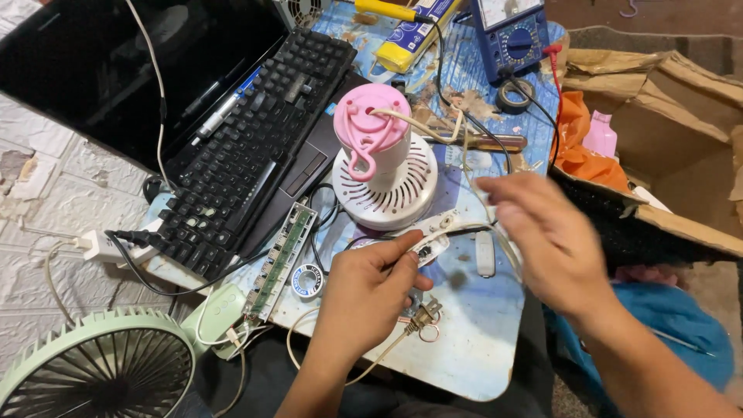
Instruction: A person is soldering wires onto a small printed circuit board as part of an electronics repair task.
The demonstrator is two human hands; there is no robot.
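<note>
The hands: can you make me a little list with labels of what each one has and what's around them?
left hand: pinches a small white part with a cord
right hand: blurred, at the cream cord
behind the hands: pink-and-white fan
left of fan: keyboard on a laptop
bottom left: green fan
top: blue meter
near left hand: solder reel, plug

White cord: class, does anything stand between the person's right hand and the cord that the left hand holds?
Nothing visible does. The right hand, blurred, is already at the white cord, which runs across from the left hand above the blue tabletop.
</note>
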